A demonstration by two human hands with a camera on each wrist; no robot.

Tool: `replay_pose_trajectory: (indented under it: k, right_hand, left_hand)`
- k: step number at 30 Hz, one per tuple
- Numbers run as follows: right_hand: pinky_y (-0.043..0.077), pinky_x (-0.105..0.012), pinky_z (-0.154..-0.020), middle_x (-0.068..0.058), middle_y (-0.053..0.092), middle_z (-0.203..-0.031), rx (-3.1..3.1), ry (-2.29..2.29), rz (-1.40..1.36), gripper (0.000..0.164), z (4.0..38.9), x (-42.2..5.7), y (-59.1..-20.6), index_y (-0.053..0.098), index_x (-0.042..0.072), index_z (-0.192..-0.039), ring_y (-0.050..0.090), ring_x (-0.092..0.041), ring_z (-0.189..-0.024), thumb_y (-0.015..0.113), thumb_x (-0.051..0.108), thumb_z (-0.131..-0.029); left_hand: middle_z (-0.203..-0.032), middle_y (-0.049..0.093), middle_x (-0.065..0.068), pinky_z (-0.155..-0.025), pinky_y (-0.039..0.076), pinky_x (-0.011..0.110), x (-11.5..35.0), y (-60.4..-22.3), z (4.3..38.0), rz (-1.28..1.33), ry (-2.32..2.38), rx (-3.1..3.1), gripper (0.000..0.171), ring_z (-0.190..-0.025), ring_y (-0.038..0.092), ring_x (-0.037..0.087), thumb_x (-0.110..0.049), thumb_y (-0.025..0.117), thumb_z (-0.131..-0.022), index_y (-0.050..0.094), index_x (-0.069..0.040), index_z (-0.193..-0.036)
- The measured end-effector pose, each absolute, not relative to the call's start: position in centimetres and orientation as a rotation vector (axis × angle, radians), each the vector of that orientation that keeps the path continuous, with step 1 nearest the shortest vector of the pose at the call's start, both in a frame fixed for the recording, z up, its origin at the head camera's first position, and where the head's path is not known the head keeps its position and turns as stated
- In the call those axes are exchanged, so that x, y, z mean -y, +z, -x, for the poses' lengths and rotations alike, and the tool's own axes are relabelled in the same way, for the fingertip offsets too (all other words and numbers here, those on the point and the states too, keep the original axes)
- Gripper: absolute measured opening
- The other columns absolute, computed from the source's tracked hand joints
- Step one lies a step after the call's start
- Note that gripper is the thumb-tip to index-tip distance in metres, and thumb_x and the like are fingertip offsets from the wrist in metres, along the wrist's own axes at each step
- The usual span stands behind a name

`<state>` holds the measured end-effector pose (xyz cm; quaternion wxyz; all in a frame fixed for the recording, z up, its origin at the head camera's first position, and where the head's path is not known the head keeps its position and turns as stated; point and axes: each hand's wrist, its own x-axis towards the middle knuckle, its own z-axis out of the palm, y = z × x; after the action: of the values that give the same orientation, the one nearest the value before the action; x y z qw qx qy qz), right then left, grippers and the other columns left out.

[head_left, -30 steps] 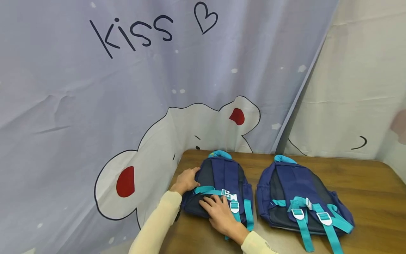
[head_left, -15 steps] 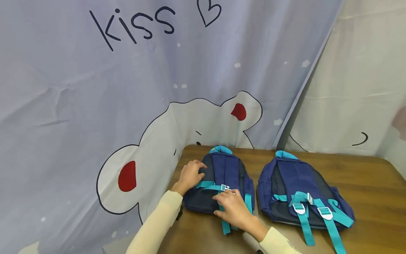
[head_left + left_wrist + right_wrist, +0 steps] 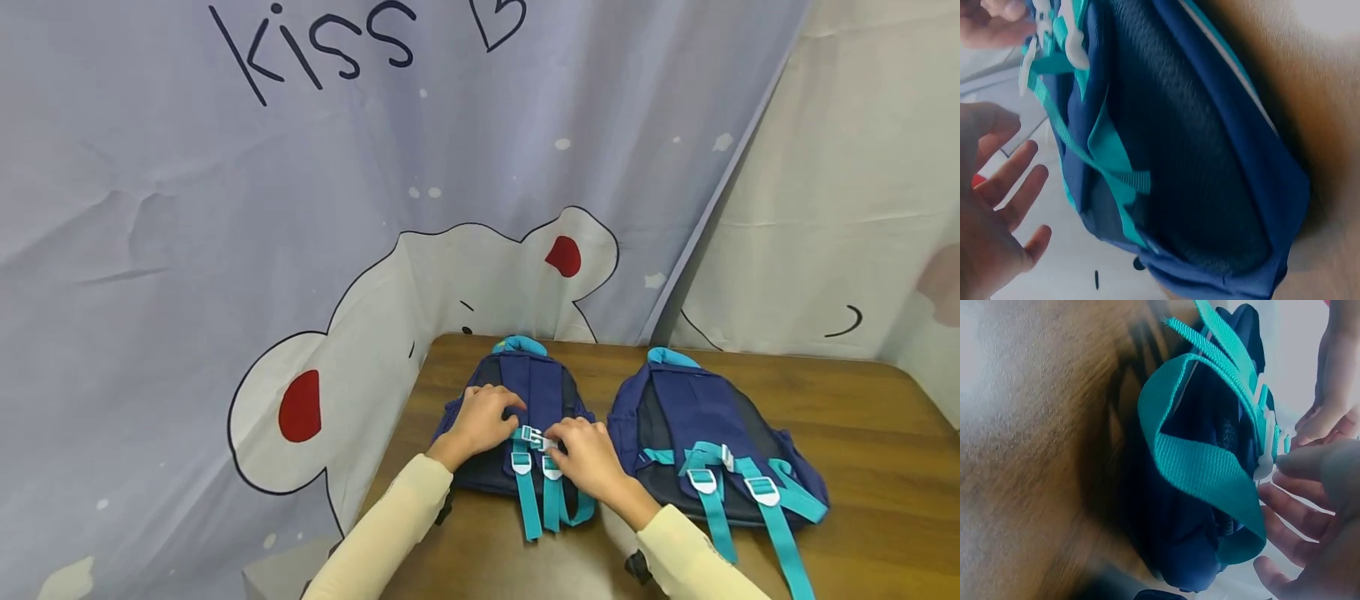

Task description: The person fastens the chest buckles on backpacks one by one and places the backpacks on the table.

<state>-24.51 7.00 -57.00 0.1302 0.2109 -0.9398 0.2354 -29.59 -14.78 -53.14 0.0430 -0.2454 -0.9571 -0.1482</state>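
A small navy backpack (image 3: 546, 387) with turquoise straps lies back side up on the wooden table. Over its left half hovers my left hand (image 3: 483, 419); its fingers look loosely spread and apart from the bag in the left wrist view. Across the middle, a white side-release buckle (image 3: 532, 434) joins the turquoise chest strap. My right hand (image 3: 588, 454) pinches the buckle's right end between thumb and index finger, while the other fingers fan out beside it. Turquoise strap tails (image 3: 530, 504) hang past the bag's lower edge, and one forms a loop (image 3: 1207, 469) in the right wrist view.
A second, larger navy backpack (image 3: 697, 408) lies to the right, with its own turquoise straps and white buckles. Behind the table (image 3: 862, 417) hangs a printed grey-blue curtain (image 3: 337, 183). Something small and black (image 3: 637, 567) is by my right wrist.
My left hand has left the bag's left edge and moved right, near the buckle. My right hand has shifted right onto the buckle's end. Strap tails now hang straighter below.
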Motion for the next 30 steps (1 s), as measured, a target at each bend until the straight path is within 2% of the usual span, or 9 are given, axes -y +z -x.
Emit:
replay_pose_trajectory:
  k: [3,6,9,17,25,30]
  right_hand:
    - [0.048,-0.05,-0.08,-0.001,0.074,-0.097,2.73,0.669,-0.632,0.016,24.9,-6.7,-57.0,0.081,0.013,-0.101,0.07,-0.027,-0.095,0.087,0.013,-0.086]
    - [0.048,-0.052,-0.08,-0.001,0.072,-0.097,2.742,0.641,-0.646,0.017,25.3,-6.6,-56.9,0.081,0.014,-0.101,0.069,-0.027,-0.094,0.087,0.012,-0.086]
    - [0.048,-0.052,-0.079,-0.001,0.071,-0.095,2.781,0.634,-0.615,0.018,25.3,-6.7,-57.0,0.081,0.014,-0.101,0.069,-0.026,-0.092,0.088,0.013,-0.085]
    - [0.047,-0.052,-0.082,-0.001,0.072,-0.098,2.798,0.667,-0.611,0.023,25.1,-6.0,-57.6,0.078,0.013,-0.106,0.067,-0.024,-0.093,0.088,0.016,-0.085]
    - [0.041,-0.045,-0.073,0.002,0.063,-0.088,2.84,0.593,-0.612,0.014,25.0,-5.7,-57.8,0.078,0.016,-0.092,0.063,-0.021,-0.083,0.088,0.018,-0.083]
    - [0.039,-0.044,-0.071,0.002,0.059,-0.086,2.847,0.536,-0.638,0.015,25.2,-5.9,-57.2,0.07,0.016,-0.09,0.057,-0.02,-0.078,0.084,0.018,-0.084]
  left_hand:
    - [-0.125,0.075,-0.002,-0.11,0.041,0.056,14.9,-53.4,29.1,0.774,-0.433,2.947,0.026,-0.118,0.066,0.023,-0.031,0.07,-0.098,0.08,-0.026,-0.121]
    - [-0.121,0.076,-0.007,-0.105,0.043,0.05,15.0,-53.7,28.8,0.811,-0.386,2.976,0.031,-0.112,0.066,0.018,-0.045,0.074,-0.096,0.079,-0.028,-0.122]
    - [-0.114,0.075,-0.01,-0.101,0.044,0.047,14.7,-54.0,28.5,0.875,-0.348,2.975,0.033,-0.106,0.066,0.014,-0.051,0.076,-0.095,0.079,-0.029,-0.119]
    - [-0.11,0.076,-0.011,-0.105,0.046,0.046,15.8,-55.0,27.8,0.823,-0.321,2.944,0.03,-0.107,0.068,0.013,-0.053,0.074,-0.097,0.08,-0.029,-0.114]
    - [-0.113,0.076,-0.01,-0.103,0.045,0.043,17.1,-56.2,27.5,0.841,-0.444,2.908,0.031,-0.11,0.068,0.013,-0.052,0.07,-0.1,0.079,-0.028,-0.117]
    - [-0.111,0.077,-0.009,-0.101,0.046,0.042,17.2,-56.4,27.7,0.841,-0.537,2.819,0.03,-0.104,0.068,0.011,-0.049,0.07,-0.101,0.079,-0.026,-0.119]
